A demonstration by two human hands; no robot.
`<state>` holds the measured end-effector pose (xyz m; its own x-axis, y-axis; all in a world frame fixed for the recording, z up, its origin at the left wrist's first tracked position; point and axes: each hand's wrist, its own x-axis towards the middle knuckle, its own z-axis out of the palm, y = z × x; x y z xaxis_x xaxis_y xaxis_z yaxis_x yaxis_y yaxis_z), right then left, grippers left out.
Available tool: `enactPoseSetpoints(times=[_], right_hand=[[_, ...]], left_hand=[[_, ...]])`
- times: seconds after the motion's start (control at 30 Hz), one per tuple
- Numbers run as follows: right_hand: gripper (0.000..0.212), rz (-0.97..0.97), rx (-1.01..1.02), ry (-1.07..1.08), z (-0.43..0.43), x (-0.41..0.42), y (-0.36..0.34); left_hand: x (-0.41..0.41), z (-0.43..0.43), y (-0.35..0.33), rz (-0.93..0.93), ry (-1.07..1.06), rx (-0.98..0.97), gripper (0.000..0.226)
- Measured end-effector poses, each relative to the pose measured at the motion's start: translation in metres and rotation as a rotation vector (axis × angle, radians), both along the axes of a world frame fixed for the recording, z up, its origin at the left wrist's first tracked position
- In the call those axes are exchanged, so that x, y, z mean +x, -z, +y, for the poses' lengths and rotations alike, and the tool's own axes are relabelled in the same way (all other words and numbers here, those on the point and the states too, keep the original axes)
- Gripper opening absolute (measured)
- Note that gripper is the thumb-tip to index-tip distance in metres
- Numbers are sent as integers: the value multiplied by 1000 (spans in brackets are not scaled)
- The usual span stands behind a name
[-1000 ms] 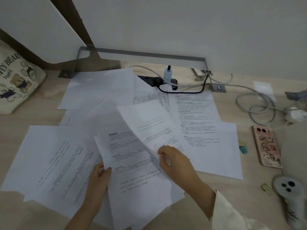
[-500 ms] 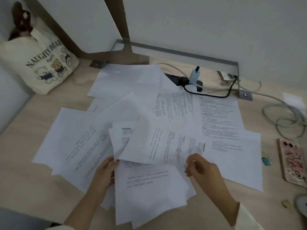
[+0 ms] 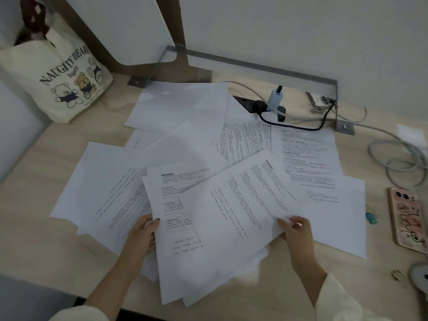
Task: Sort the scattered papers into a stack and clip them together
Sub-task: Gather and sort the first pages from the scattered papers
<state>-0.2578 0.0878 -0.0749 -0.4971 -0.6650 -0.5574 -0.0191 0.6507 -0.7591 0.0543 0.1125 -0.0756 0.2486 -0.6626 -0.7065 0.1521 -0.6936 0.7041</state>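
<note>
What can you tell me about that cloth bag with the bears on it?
The tote bag looks like cream canvas, printed with "NAUGHTY BEAR" in dark letters above cartoon bears. It stands at the desk's far left corner, tilted and apparently leaning against the wall. Something dark brown pokes out of its top. No paper or hand touches it.

We saw a pale wooden desk (image 3: 58, 246) against a white wall (image 3: 301, 31). On the desk's far left corner stood a cream tote bag (image 3: 58, 79) printed with cartoon bears. At the desk's back edge ran a grey metal bracket (image 3: 254, 63), and just before it lay a black power strip (image 3: 252, 105) with a white charger (image 3: 275, 97) plugged in. Near the desk's right edge a grey cable (image 3: 398, 158) lay coiled, with a pink-cased phone (image 3: 406, 218) closer to us.
</note>
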Motion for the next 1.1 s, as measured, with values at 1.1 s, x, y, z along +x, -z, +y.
enactPoseSetpoints(times=[1.1], right_hand=[[63,744,157,-632,-78,-21,-3]], left_hand=[[-29,-13,4,-70,29,-31,31]])
